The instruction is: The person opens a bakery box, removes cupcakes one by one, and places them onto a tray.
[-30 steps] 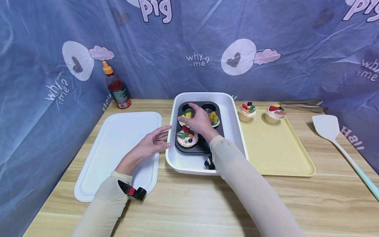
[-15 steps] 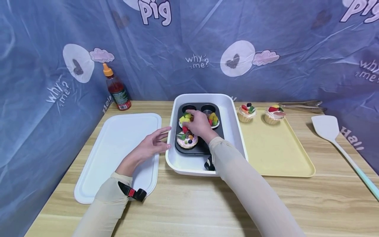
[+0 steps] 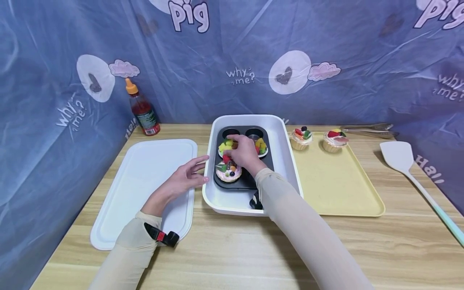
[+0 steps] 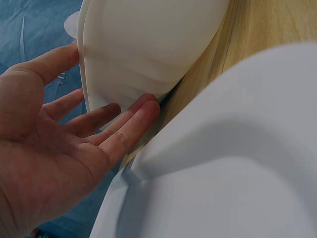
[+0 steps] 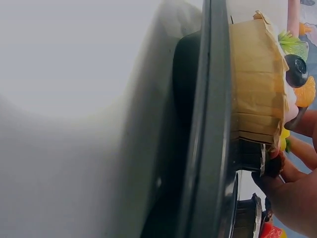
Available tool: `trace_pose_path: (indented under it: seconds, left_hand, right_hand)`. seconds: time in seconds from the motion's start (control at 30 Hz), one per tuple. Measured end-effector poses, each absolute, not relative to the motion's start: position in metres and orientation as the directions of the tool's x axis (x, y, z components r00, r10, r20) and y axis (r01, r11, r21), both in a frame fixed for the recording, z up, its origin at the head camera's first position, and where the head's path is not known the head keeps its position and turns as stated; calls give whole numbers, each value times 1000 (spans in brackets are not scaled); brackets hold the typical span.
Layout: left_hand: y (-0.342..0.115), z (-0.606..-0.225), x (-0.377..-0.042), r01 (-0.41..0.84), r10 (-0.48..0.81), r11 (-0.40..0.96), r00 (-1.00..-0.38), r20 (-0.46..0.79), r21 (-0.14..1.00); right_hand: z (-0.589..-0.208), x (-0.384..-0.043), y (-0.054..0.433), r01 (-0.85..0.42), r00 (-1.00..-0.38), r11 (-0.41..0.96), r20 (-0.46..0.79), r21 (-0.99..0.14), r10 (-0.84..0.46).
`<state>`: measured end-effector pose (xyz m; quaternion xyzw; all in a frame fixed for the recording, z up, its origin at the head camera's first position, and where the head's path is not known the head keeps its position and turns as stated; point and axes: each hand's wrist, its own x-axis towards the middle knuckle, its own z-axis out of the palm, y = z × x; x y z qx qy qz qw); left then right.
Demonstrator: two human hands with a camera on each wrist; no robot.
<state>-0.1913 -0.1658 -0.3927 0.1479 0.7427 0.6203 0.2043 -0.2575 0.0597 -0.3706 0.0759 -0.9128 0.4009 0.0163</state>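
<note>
My right hand (image 3: 245, 152) reaches into a deep white pan (image 3: 284, 161) and pinches a fruit-topped cupcake (image 3: 223, 148) with yellow pieces. That cupcake sits in a black muffin tin (image 3: 246, 182) lying inside the pan. Just in front is a pink-cream cupcake (image 3: 228, 175), its paper case standing above the tin in the right wrist view. A third cupcake (image 3: 262, 145) is partly behind the hand. At the pan's left side, my left hand (image 4: 64, 134) has its fingers loosely spread, fingertips at the outer wall and thumb by the rim.
A white tray (image 3: 145, 181) lies at the left, under the left wrist. At the right, two cupcakes (image 3: 301, 139) stand at the back of a yellow tray (image 3: 340, 181). Beyond it are metal tongs (image 3: 369, 129) and a long spatula (image 3: 398, 155). A sauce bottle (image 3: 145, 112) stands back left.
My right hand's fingers, spread a second ago over the yellow-topped cupcake, have closed in on it. The left hand keeps its place by the pan.
</note>
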Motion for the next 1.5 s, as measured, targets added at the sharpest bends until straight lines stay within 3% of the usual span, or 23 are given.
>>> trace_pose_path:
  seconds: [0.7,1.5]
  left_hand:
    - [-166,-393,-190,-46,462,199,-877,-135,979]
    - [-166,-394,-191,-39,463,211,-876,-135,977]
  right_hand:
    - [-370,-256,58,-204,-979,655,168,-728,-118]
    - [-367,-255,58,-183,-983,591,165,-786,-85]
